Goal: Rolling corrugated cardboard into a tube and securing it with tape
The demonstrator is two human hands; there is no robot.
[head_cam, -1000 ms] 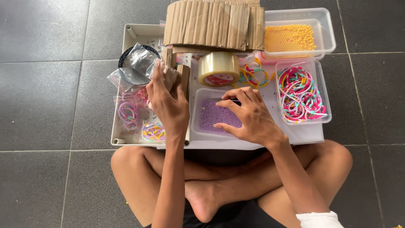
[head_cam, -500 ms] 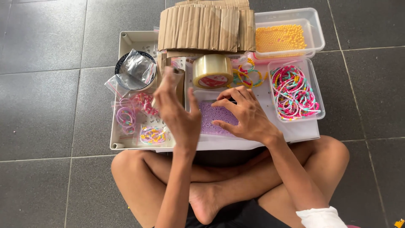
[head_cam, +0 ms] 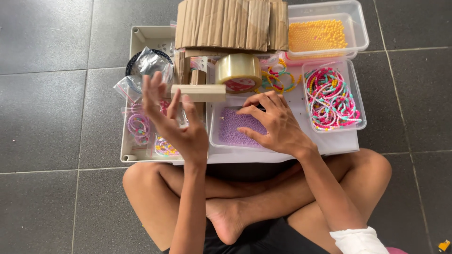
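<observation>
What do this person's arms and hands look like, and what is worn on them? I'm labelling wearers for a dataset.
Both arms are bare. The left hand and right hand show no gloves, rings or watch. A white sleeve edge shows near the right arm's top.

**Cardboard Strip and Purple Bead Container**

The cardboard strip (head_cam: 198,92) is a flat, tan, rectangular piece. It lies horizontally, gripped at its left end, raised above the tray. The clear plastic container (head_cam: 214,136) is rectangular, open-topped and filled with small purple beads (head_cam: 235,128). It rests on the white board, just right of the tray.
</observation>
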